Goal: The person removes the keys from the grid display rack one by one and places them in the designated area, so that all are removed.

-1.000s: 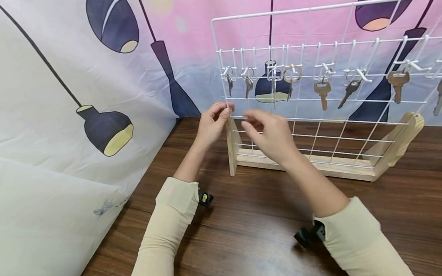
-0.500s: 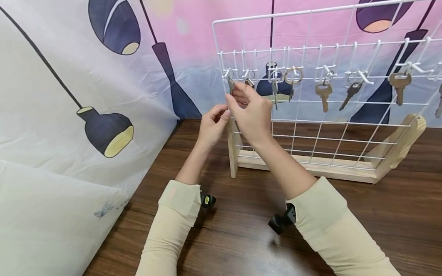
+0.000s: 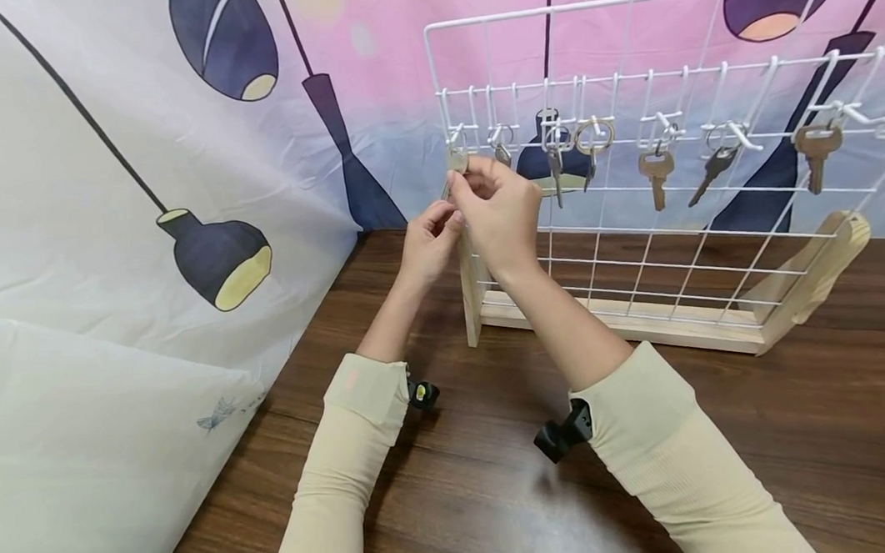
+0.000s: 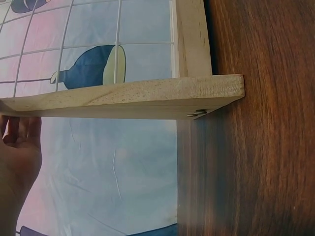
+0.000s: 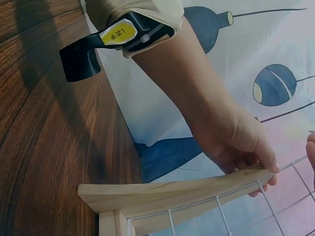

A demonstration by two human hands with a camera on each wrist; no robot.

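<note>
My left hand (image 3: 428,248) grips the top of the wooden side upright (image 3: 471,296) at the left end of a white wire grid rack (image 3: 564,7). The right wrist view shows its thumb on one side of the upright (image 5: 177,194) and fingertips reaching round the other. Just above it, my right hand (image 3: 505,219) pinches the leftmost key (image 3: 456,160), which is at the rack's end hook. The fingers hide part of this key. In the right wrist view only a fingertip of the right hand (image 5: 311,147) shows at the edge.
Several more keys on rings hang along the hooks to the right, among them a brass-coloured key (image 3: 657,169) and a darker key (image 3: 713,170). The rack stands on a dark wooden table (image 3: 453,476). A printed cloth (image 3: 92,328) hangs behind and at the left.
My right hand has moved up and left from beside the upright to the leftmost key and now pinches it; the key has shifted. The left hand keeps its hold.
</note>
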